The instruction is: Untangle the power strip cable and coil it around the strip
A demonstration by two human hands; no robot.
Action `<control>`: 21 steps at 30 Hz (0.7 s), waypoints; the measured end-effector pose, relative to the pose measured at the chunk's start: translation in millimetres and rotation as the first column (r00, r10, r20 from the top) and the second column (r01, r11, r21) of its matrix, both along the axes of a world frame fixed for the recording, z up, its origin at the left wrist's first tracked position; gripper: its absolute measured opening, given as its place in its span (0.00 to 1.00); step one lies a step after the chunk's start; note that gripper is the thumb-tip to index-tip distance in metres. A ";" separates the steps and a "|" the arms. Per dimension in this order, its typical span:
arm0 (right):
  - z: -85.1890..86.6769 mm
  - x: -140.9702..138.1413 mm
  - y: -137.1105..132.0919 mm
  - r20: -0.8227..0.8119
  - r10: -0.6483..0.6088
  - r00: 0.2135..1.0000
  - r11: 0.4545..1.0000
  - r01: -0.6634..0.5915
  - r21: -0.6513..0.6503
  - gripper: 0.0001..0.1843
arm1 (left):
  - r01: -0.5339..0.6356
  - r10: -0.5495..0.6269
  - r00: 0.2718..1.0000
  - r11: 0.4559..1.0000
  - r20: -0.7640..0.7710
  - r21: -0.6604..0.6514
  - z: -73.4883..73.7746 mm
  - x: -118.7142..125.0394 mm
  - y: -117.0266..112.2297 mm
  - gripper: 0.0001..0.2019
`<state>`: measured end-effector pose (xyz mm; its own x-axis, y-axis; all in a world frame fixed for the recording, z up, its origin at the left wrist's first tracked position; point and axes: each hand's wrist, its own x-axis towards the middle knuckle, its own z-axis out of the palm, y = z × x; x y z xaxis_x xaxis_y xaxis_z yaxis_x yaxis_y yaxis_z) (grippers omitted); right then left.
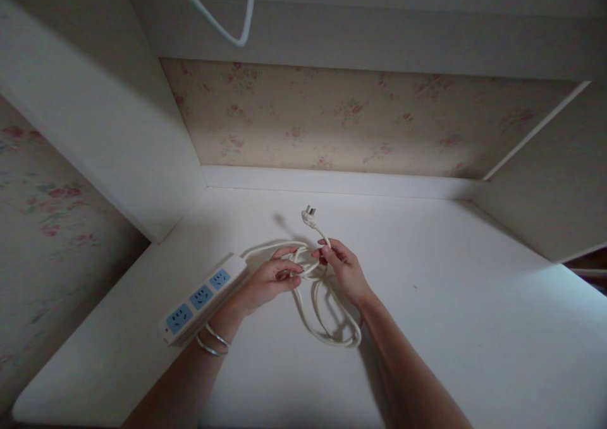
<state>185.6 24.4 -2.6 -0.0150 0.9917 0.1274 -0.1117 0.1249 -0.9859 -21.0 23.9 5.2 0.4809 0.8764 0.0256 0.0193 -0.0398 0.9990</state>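
A white power strip (203, 299) with blue socket faces lies slantwise on the white tabletop, left of my hands. Its cream power cord (327, 337) runs from the strip's upper end into a tangle of loops between my hands, and a larger loop hangs down toward me. My left hand (270, 277) is closed, pinching a strand of the cord at the tangle's left side. With thumb and fingers, my right hand (344, 268) grips the cord just below the plug (309, 216). The plug points up and away from me, its metal prongs showing.
The white tabletop (450, 328) reaches back to a low white ledge (332, 181) and floral wallpaper (303, 116). White panels stand at the left (114, 113) and right (545, 182). Overhead, a white cable (208, 12) hangs in a loop in front of a shelf edge (379, 40).
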 end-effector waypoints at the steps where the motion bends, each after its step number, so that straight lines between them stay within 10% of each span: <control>1: -0.2 -0.7 0.4 -0.014 0.009 1.000 1.000 -0.010 -0.013 0.16 | -0.013 0.013 1.000 1.000 -0.005 0.007 0.5 0.6 -0.2 0.10; 12: 5.8 13.0 9.7 -0.475 -0.241 0.846 0.962 0.144 -0.232 0.09 | 0.039 -0.039 0.999 0.999 -0.010 -0.007 -5.3 1.8 5.5 0.09; 21: 10.5 36.7 11.6 -0.715 -0.184 0.675 0.916 -0.147 -0.374 0.09 | 0.031 -0.015 0.995 0.987 0.100 -0.160 -3.6 2.8 4.6 0.13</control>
